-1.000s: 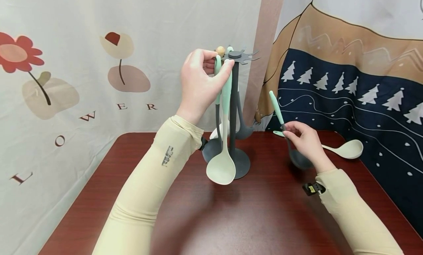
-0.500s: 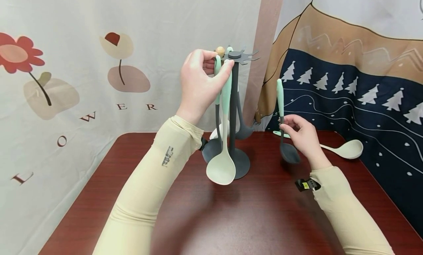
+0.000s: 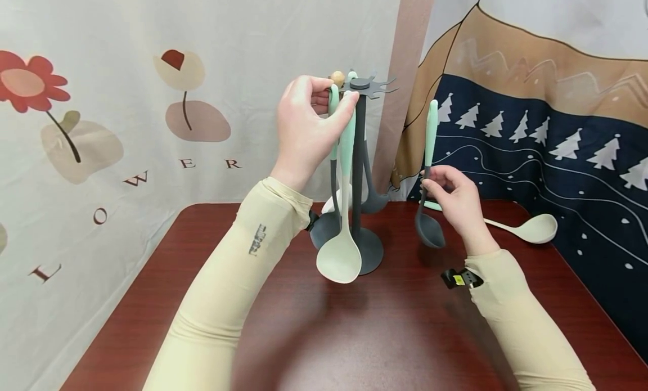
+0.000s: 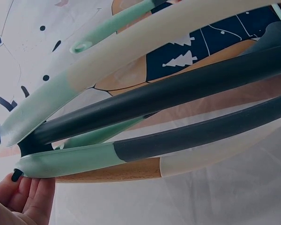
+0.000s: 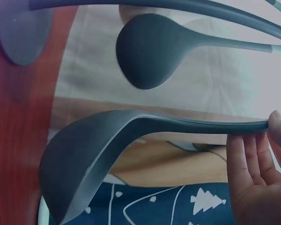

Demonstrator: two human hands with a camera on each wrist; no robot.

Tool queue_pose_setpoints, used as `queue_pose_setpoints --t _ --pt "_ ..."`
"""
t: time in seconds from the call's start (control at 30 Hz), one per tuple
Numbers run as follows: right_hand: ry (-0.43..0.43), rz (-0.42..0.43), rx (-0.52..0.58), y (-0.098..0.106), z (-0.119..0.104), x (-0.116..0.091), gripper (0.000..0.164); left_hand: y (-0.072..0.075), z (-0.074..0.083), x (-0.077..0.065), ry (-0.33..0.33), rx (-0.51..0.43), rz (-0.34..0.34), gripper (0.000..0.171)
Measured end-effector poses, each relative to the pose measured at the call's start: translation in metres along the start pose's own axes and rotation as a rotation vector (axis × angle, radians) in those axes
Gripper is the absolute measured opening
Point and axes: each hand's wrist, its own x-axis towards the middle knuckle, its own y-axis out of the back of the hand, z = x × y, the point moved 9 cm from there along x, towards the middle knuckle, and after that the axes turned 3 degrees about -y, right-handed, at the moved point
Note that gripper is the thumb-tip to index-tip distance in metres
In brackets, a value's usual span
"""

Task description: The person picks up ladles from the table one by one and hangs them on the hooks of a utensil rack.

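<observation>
In the head view my left hand (image 3: 306,121) grips around the top of a dark grey utensil stand (image 3: 358,166). Its thumb lies at the handle end of a hanging cream ladle (image 3: 338,261); its fingers touch a hanging grey utensil (image 3: 324,230) with a green handle. To the right, my right hand (image 3: 455,202) pinches a grey ladle (image 3: 430,232) by its shaft, bowl down, green handle up. The right wrist view shows that ladle (image 5: 98,150) large, my thumb and fingers (image 5: 257,159) on its shaft. Another grey ladle (image 5: 150,51) hangs behind it.
A cream ladle (image 3: 536,229) with a green handle lies on the brown table (image 3: 405,335) at the right, partly behind my right hand. Bare hooks (image 3: 387,87) stick out on the stand's right side. A wooden-handled utensil (image 4: 107,172) also hangs there. Printed curtains (image 3: 263,31) stand behind.
My right hand has lifted the grey ladle and moved it left toward the stand, turning it from tilted to nearly upright. The left hand has stayed in place.
</observation>
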Motion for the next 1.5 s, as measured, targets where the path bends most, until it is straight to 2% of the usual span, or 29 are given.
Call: queue_pose_setpoints --t 0.37,0.6,0.87,0.93,1.5 --pt "0.052 0.042 0.12 -0.005 -0.019 0.008 0.023 0.0 0.001 0.001 -0.02 -0.021 0.01 0.029" --pt "0.065 0.046 0.159 -0.01 -0.032 0.012 0.023 0.001 0.003 0.0 -0.047 -0.014 0.016 0.03" --pt "0.097 0.05 0.221 -0.015 -0.042 0.015 0.022 0.0 0.001 0.0 -0.015 -0.002 0.006 0.031" --pt "0.101 0.051 0.23 -0.015 -0.044 0.015 0.022 0.0 0.0 0.001 0.002 0.001 0.004 0.031" --pt "0.136 0.043 0.226 -0.026 -0.056 0.017 0.02 0.0 0.0 0.0 -0.021 0.007 0.016 0.03"
